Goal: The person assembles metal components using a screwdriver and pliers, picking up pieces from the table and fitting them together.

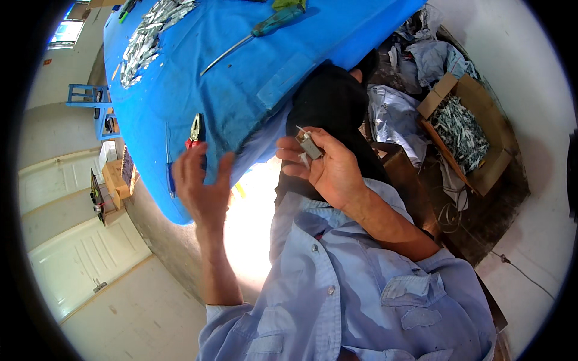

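My right hand (337, 171) is in front of my lap, its fingers curled round a small boxy metal part (309, 146) with white pieces sticking out of it. What the part is, I cannot make out. My left hand (201, 183), a little blurred, hovers over the table's near edge with fingers stretched and thumb apart, and no object shows in it. Just beyond its fingertips lie pliers (195, 127) with red handles, partly covered by the hand. Beside them is a thin screwdriver (171, 174) with a blue handle.
A blue cloth (241, 90) covers the table. On it lie a long green-handled screwdriver (274, 24) and a heap of metal strips (144, 48). At the right, an open cardboard box (500, 165) of metal scraps stands by a silvery bag (394, 117).
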A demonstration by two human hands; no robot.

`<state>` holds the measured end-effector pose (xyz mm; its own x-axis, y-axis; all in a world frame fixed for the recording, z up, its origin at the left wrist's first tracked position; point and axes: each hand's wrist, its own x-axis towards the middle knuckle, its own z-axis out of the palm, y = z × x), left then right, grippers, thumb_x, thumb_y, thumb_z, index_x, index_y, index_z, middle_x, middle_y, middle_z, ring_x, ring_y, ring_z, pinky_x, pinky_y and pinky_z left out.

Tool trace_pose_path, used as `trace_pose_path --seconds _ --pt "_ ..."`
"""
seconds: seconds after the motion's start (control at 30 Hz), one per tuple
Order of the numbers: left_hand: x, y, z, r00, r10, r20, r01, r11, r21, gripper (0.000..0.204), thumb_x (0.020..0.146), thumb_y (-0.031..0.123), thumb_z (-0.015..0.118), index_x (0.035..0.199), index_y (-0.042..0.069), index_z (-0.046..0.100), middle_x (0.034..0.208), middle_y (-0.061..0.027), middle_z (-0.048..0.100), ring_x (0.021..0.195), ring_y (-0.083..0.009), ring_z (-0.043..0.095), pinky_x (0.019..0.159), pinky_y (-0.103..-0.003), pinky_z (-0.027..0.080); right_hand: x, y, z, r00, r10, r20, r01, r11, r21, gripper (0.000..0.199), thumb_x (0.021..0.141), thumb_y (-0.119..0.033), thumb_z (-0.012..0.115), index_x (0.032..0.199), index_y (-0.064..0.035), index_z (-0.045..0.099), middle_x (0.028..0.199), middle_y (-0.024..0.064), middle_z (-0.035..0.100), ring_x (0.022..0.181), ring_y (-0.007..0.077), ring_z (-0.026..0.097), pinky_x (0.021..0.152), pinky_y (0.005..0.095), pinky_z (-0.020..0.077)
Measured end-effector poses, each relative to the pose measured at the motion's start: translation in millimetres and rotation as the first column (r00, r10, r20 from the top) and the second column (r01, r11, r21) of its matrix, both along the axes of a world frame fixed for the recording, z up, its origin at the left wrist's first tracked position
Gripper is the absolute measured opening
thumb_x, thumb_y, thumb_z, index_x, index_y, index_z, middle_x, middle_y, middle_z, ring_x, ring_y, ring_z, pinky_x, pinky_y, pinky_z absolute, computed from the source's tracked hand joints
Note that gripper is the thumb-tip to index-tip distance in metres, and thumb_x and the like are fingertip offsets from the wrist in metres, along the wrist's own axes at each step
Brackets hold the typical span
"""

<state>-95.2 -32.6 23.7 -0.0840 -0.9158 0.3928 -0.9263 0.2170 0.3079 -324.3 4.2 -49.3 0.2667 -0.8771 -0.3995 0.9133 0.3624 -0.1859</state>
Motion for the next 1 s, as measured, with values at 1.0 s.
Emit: trace_pose_path --seconds 1.0 --pt "-92.9 11.7 -8.6 0.826 -0.494 -0.271 0.554 0.8 0.23 0.036 0.073 0.005 0.085 0.107 0.007 0.074 0.125 -0.0115 0.067 0.114 -0.0322 0.065 0.092 -0.042 0.056 -13.2 8.4 -3.1 0.998 0.066 0.005 -0.066 0.995 0.071 0.02 0.109 -0.023 0.048 0.11 -0.0074 0.06 0.101 0.0099 0.068 0.09 0.0219 0.072 0.074 0.035 0.061"
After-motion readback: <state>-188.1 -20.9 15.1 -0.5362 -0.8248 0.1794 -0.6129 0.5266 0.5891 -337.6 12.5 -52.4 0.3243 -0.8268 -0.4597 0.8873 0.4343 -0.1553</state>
